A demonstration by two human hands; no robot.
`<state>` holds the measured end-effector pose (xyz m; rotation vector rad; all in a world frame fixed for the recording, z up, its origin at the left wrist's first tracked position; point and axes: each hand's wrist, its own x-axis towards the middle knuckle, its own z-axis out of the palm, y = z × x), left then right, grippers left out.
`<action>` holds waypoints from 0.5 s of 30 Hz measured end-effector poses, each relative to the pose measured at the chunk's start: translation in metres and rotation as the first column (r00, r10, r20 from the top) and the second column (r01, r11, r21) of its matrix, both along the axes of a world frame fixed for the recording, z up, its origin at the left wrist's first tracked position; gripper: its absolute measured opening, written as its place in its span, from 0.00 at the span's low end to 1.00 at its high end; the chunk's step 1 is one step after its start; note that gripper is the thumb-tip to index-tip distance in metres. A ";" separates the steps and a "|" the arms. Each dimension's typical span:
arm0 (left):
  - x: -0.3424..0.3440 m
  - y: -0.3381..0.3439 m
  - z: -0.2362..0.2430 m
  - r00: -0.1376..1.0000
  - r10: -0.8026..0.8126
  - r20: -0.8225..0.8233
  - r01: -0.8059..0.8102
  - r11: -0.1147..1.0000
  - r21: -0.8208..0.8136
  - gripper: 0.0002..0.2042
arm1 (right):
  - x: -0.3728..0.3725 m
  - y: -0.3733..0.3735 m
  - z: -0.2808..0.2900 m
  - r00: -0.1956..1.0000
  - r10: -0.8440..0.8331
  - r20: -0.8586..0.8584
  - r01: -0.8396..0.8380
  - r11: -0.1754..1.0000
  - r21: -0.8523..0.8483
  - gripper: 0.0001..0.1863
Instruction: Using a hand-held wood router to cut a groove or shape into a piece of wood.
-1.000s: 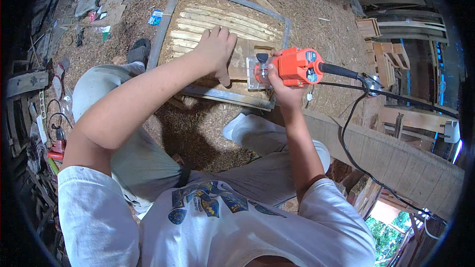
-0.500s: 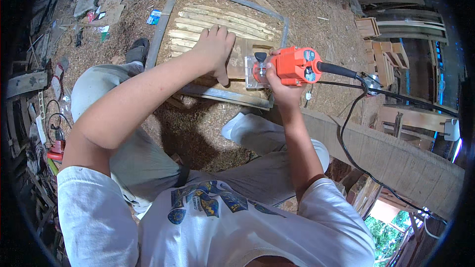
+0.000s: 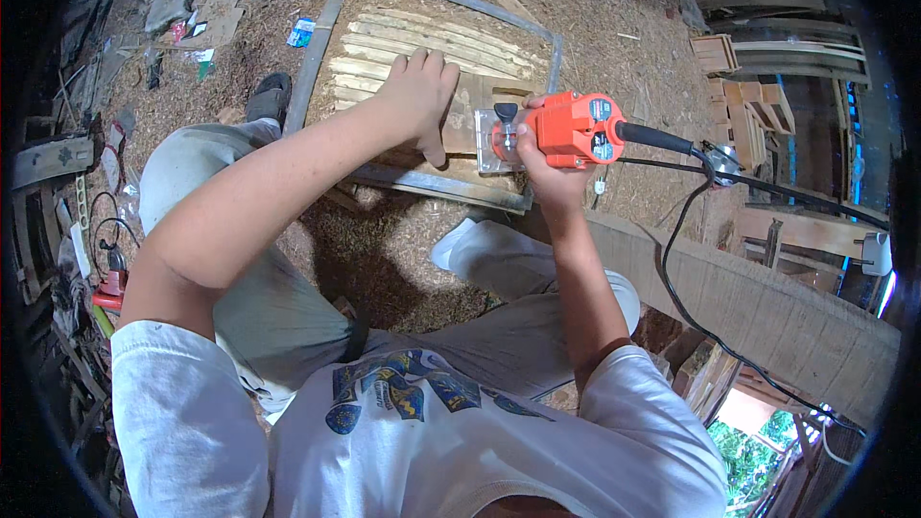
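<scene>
My right hand [image 3: 549, 165] grips an orange electric trimmer router [image 3: 568, 128], whose clear square base rests on a wooden piece [image 3: 466, 121]. My left hand [image 3: 419, 96] lies flat, fingers spread, on that same wood, just left of the router. The wood sits on a grey framed tray [image 3: 324, 29] filled with pale wooden slats [image 3: 413, 38] and sawdust. A black power cord [image 3: 677, 230] runs from the router's rear to the right and down.
Sawdust covers the ground around my legs. Paper scraps and litter [image 3: 213, 0] lie at the upper left. Stacked timber and wooden boxes [image 3: 739, 86] stand at the upper right, a long plank [image 3: 767, 297] at right. Tools and cables [image 3: 106, 259] lie at left.
The router has edged slightly left along the wood with my right hand. My left hand stays pressed flat on the piece.
</scene>
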<state>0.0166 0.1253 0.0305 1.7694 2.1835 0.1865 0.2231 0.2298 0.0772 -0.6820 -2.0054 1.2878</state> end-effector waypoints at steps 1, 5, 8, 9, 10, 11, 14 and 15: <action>0.000 0.001 0.000 1.000 0.001 0.000 -0.001 1.000 0.000 0.57 | 0.001 0.002 -0.002 1.000 0.001 0.000 -0.001 1.000 0.000 0.24; -0.001 0.000 0.000 1.000 -0.006 -0.005 0.006 1.000 -0.010 0.57 | 0.002 0.002 -0.005 0.999 0.017 -0.033 -0.016 1.000 0.006 0.25; -0.001 0.000 0.000 1.000 -0.005 -0.006 0.005 1.000 -0.004 0.57 | 0.003 0.003 -0.007 0.999 0.021 -0.038 -0.021 1.000 0.021 0.26; 0.000 0.000 0.000 1.000 -0.004 -0.009 0.004 1.000 -0.001 0.57 | 0.003 0.004 -0.008 0.999 0.024 -0.046 -0.023 1.000 0.017 0.26; -0.001 0.000 0.000 1.000 -0.003 -0.008 0.003 1.000 -0.001 0.57 | 0.003 0.004 -0.009 0.999 0.024 -0.046 -0.024 1.000 0.018 0.26; -0.001 0.000 0.001 1.000 -0.002 0.003 0.002 1.000 -0.009 0.57 | 0.003 0.003 -0.010 0.999 0.015 -0.051 -0.016 1.000 -0.014 0.26; 0.000 0.001 0.002 1.000 0.001 0.008 -0.001 1.000 -0.011 0.57 | 0.000 -0.003 -0.003 0.999 0.000 -0.048 -0.004 0.997 -0.080 0.25; 0.001 0.001 0.002 1.000 0.004 0.000 -0.004 1.000 -0.005 0.57 | 0.000 -0.005 0.000 0.999 -0.007 -0.042 0.002 0.993 -0.114 0.24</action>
